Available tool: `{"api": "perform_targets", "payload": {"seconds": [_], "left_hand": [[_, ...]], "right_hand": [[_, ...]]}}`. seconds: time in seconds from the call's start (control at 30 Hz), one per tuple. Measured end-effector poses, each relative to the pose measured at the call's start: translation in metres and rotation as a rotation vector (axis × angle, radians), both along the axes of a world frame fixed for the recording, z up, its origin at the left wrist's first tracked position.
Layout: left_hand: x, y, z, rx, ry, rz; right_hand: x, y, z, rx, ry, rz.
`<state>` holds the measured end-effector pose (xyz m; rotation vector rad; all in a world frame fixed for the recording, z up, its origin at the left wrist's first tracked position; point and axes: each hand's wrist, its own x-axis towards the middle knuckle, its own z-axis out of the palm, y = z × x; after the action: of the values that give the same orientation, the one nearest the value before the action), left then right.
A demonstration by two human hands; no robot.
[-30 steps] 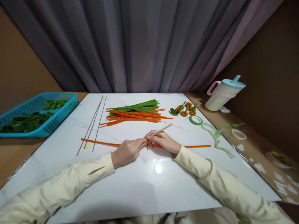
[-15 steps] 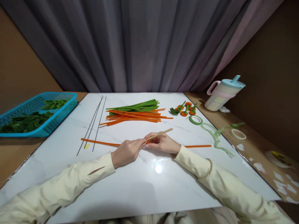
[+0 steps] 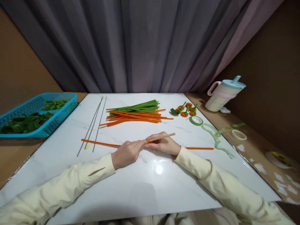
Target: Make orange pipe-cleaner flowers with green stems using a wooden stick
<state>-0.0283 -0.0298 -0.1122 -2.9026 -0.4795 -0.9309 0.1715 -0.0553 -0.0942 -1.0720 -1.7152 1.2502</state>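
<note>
My left hand [image 3: 128,152] is closed, its fingertips pinching the lower end of a thin wooden stick [image 3: 164,136]. Against it, in the middle of the white tabletop, my right hand [image 3: 164,144] is closed on an orange pipe cleaner [image 3: 100,143], and the stick lies over its fingers with the tip pointing right. The pipe cleaner runs out past both hands, left and right. A bit of orange shows at the stick between the fingertips; whether it is wound around is hidden. Beyond the hands lie piles of orange pipe cleaners [image 3: 138,117] and green pipe cleaners [image 3: 138,107].
Thin dark wires [image 3: 97,128] lie at left, near a blue basket [image 3: 61,120] of green pieces. Small orange-and-green pieces [image 3: 184,114], a green tape roll [image 3: 196,120] and a loose green strip [image 3: 217,134] lie right. Farther right are a white ring [image 3: 239,138] and a lidded cup [image 3: 221,98].
The stick has tipped lower, its free end shifting slightly right and down. The pipe cleaner's right end has moved a little right and down. My left hand has hardly moved.
</note>
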Motion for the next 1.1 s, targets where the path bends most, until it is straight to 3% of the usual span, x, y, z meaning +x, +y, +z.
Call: {"api": "perform_targets", "payload": {"seconds": [0.3, 0.83, 1.1], "left_hand": [[0.0005, -0.0008, 0.004, 0.018, -0.012, 0.001], [0.0008, -0.0003, 0.0086, -0.004, -0.064, -0.06], [-0.0007, 0.0013, 0.004, 0.056, -0.044, -0.072]], "right_hand": [[0.0027, -0.0016, -0.0024, 0.127, -0.048, -0.009], [0.0008, -0.0052, 0.0018, 0.204, -0.123, -0.004], [-0.0037, -0.0059, -0.0026, 0.255, -0.12, -0.057]]}}
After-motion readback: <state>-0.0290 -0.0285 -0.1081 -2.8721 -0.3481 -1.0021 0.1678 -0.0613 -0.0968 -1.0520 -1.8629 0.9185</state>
